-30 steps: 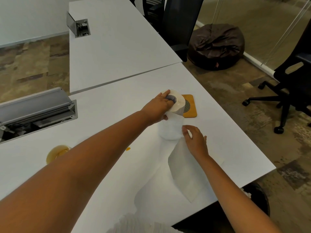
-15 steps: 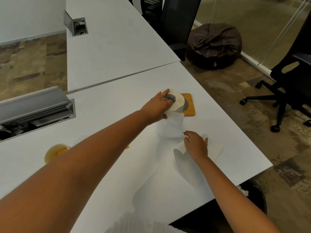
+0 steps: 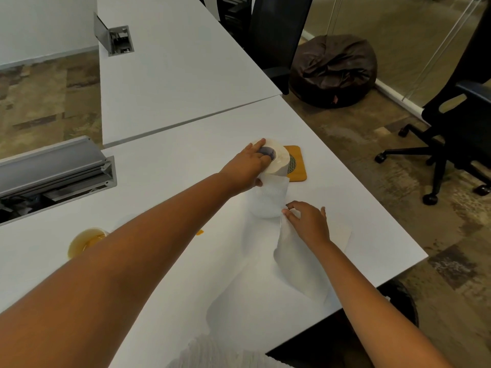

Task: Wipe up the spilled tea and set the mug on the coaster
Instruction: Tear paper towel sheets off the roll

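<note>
Two hands busy on the white desk (image 3: 164, 181), wiping not yet begun. Nearest me, a long loose sheet of white paper towel (image 3: 295, 264) trails off the roll toward the desk's near edge. My right hand (image 3: 309, 224) lies on that sheet just beside the roll's base, fingers (image 3: 292, 205) curled and pinching the paper there. My left hand (image 3: 248, 166) reaches farther out, palm and spread fingers clamped over the top of the upright white paper towel roll (image 3: 271, 187), bracing it.

Left of my forearm, the mug holding amber tea (image 3: 85, 241) sits on the desk. A small orange-brown patch of spilled tea (image 3: 199, 232) shows just past the arm. Beyond the roll, partly hidden by it, lies the square orange coaster (image 3: 297, 166), well apart from the mug.

Step in hand, as I judge: tearing off a sheet. Next calls for a sharp pull against the braced roll, then carrying the paper left to the spill.
</note>
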A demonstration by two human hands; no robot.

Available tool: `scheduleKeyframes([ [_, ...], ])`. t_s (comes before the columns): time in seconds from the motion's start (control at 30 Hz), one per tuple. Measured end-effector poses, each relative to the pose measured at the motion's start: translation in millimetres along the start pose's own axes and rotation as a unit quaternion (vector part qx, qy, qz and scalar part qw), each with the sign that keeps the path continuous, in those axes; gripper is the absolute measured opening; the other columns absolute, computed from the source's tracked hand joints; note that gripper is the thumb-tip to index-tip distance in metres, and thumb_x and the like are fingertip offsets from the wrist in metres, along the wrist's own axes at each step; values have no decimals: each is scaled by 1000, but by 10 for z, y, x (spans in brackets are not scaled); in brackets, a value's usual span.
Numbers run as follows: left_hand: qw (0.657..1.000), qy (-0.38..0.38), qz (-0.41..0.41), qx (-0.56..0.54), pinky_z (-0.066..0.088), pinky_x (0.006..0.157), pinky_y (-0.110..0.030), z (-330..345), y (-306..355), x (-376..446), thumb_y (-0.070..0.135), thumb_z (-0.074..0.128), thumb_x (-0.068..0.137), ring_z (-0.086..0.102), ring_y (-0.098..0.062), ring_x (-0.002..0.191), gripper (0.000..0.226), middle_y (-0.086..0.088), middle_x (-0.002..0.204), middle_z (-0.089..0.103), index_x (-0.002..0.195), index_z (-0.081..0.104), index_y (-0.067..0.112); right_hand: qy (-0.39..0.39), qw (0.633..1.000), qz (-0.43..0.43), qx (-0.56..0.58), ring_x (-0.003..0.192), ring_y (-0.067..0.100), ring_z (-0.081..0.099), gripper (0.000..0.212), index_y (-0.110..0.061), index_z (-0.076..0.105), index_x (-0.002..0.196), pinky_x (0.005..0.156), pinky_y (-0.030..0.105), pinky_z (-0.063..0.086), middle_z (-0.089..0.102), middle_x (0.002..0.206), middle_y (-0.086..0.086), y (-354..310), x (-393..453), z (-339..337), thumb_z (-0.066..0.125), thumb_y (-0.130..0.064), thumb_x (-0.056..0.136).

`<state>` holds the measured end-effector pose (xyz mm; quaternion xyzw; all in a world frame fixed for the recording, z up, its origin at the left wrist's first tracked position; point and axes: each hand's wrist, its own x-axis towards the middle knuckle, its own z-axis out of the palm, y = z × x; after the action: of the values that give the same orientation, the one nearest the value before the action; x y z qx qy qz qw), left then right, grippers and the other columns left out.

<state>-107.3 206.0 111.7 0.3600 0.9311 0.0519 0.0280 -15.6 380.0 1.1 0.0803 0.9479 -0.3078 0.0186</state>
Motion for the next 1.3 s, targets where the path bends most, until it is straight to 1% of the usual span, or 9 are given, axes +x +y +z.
scheduleKeyframes([
  [0.07, 1000, 0, 2, -1, 14, 116, -39, 1, 7, -6, 14, 69, 79, 14, -30, 143, 60, -7, 146, 37, 133, 44, 6, -12, 999, 21, 49, 107, 22, 60, 25, -17, 66, 100, 114, 52, 22, 68, 111, 2, 23, 10, 1, 54, -38, 91],
  [0.17, 1000, 2, 2, -2, 14, 116, -38, 1, 19, -22, 14, 68, 80, 13, -30, 143, 59, -6, 146, 37, 133, 43, 7, -30, 988, 43, 143, 100, 21, 62, 23, -13, 67, 91, 90, 34, 46, 70, 100, 4, 61, 21, 15, 59, -34, 89],
  [0.23, 1000, 2, 3, -1, 14, 116, -38, 5, 21, -32, 14, 68, 80, 13, -29, 143, 59, -6, 146, 37, 133, 43, 7, -42, 982, 57, 177, 94, 19, 61, 22, -10, 67, 92, 79, 25, 42, 70, 99, 5, 59, 36, 39, 60, -31, 89],
  [0.37, 1000, 3, -1, -5, 13, 116, -39, 4, 15, -52, 14, 68, 80, 13, -30, 143, 59, -6, 147, 37, 133, 43, 6, -59, 968, 88, 229, 87, 15, 59, 20, -10, 67, 93, 78, 23, 40, 68, 94, 2, 63, 75, 80, 62, -28, 88],
  [0.57, 1000, 3, 9, 3, 11, 117, -38, 10, 5, -48, 15, 67, 80, 12, -29, 143, 58, -5, 147, 36, 133, 43, 7, -75, 949, 118, 283, 76, 3, 56, 11, -21, 64, 79, 60, 7, 42, 62, 80, -13, 101, 73, 112, 64, -30, 86],
  [0.9, 1000, -3, 2, -2, 10, 116, -39, 25, -10, -14, 15, 68, 80, 10, -30, 143, 62, -7, 148, 34, 134, 41, 7, -70, 958, 118, 252, 88, 15, 57, 14, -11, 67, 92, 78, 22, 41, 66, 96, 3, 236, 118, 148, 63, -24, 87],
  [1.03, 1000, -1, -5, -13, 11, 116, -40, 29, -47, -15, 15, 68, 80, 10, -29, 143, 61, -7, 149, 33, 135, 41, 8, -60, 957, 139, 247, 98, 20, 60, 14, -16, 66, 95, 85, 25, 42, 66, 97, 0, 400, 44, 176, 62, -27, 88],
  [1.2, 1000, 1, -5, -18, 11, 116, -39, 32, -46, 10, 15, 68, 80, 11, -30, 143, 62, -7, 148, 34, 135, 40, 8, -43, 952, 160, 259, 108, 15, 54, 37, -19, 57, 117, 91, 26, 39, 62, 122, 2, 306, -22, 185, 53, -44, 90],
  [1.3, 1000, 3, -1, -18, 12, 116, -39, 34, -69, 18, 15, 69, 79, 12, -30, 143, 63, -7, 147, 36, 135, 41, 7, -27, 975, 123, 186, 131, 21, 41, 60, -24, 42, 133, 113, 48, 26, 45, 143, -2, 188, -94, 236, 53, -56, 84],
])
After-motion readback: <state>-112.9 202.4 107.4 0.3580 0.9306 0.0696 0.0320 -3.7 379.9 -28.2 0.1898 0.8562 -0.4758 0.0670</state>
